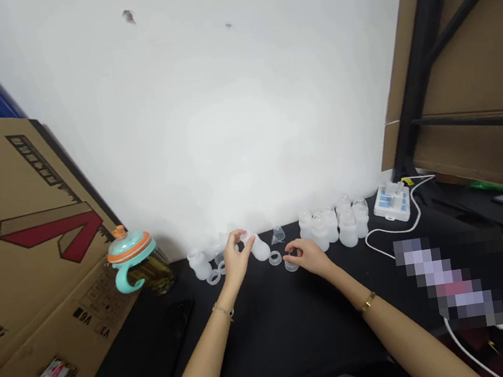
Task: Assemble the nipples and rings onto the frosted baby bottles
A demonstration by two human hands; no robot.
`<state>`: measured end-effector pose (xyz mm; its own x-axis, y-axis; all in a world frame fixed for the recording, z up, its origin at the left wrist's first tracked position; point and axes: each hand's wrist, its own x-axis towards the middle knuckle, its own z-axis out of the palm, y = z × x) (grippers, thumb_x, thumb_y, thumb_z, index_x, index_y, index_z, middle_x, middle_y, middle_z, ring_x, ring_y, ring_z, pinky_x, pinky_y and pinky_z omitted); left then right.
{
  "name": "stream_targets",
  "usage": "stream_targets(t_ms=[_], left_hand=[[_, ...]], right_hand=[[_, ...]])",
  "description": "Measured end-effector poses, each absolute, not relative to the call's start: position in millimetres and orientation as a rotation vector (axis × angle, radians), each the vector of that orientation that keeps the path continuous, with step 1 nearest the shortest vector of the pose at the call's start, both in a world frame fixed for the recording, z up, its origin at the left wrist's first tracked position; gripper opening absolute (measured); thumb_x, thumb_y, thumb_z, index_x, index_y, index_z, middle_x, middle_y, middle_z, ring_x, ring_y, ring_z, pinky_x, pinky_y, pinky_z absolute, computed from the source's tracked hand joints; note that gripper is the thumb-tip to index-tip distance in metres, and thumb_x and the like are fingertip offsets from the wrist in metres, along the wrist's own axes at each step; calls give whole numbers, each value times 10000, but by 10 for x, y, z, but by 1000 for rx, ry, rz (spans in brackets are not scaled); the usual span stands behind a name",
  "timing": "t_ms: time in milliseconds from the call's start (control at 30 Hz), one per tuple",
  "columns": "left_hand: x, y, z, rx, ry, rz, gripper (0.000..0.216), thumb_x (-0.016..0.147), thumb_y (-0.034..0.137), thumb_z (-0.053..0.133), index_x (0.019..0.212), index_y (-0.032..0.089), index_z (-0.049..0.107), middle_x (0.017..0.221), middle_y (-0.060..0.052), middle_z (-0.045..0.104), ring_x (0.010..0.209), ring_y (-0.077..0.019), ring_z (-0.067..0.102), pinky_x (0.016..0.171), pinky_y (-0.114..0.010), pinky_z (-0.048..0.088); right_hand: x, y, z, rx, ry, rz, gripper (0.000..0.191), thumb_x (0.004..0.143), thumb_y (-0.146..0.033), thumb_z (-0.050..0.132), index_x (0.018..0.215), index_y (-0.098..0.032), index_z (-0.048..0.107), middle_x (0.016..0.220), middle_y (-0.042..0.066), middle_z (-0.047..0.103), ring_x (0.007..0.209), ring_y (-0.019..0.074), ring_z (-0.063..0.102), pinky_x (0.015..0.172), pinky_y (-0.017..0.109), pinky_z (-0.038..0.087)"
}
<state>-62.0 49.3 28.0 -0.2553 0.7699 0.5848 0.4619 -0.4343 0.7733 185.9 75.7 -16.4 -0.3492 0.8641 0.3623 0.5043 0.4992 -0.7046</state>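
Note:
My left hand (236, 258) pinches a small translucent bottle (260, 248) by its neck, tilted just above the black table (271, 329). My right hand (306, 255) rests on the table with its fingers curled over a small clear cap (291, 265). A clear ring (275, 258) lies between the two hands. More rings (214, 277) and a bottle (199, 264) lie left of my left hand. A clear dome lid (278, 234) sits behind the ring.
A cluster of several capped translucent bottles (334, 225) stands at the back right. A white power strip (392, 201) with a cable lies further right. A teal-and-orange jug (138, 264) and a big cardboard box (31, 257) stand at the left. A dark phone (177, 324) lies on the table.

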Motion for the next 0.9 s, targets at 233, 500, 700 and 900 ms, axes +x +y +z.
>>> stream_targets(t_ms=[233,500,700,900], left_hand=[[-590,343,115,1533,1275,1639,388,802,456,798,1066,214,648,1045,-74,749,1015,-241,719,960,-390,546],[-430,81,86,1574,1230,1585,336,836,445,772,1063,226,656,1071,-78,757,1047,-250,724,958,-386,547],[-359,30,75,1617,1223,1541,337,844,420,775,1092,226,656,1115,-77,754,1074,-247,724,989,-386,534],[-366,68,0,1428,1148,1544,400,823,464,771,1104,214,634,1127,-101,766,1091,-268,726,950,-389,558]], right_hand=[[1882,779,-165,-1146,-2035,580,145,858,-326,747,936,-205,764,900,30,742,667,145,574,663,286,442],[1875,730,-99,-1135,-2077,537,215,873,-405,742,966,-212,762,921,37,745,676,157,586,655,292,440],[1834,555,63,-1055,-1889,498,297,965,-469,624,919,-205,753,876,65,745,703,188,600,706,326,478],[1607,365,22,-988,-1778,873,386,825,-546,784,1025,-217,749,897,43,746,744,181,648,749,322,546]])
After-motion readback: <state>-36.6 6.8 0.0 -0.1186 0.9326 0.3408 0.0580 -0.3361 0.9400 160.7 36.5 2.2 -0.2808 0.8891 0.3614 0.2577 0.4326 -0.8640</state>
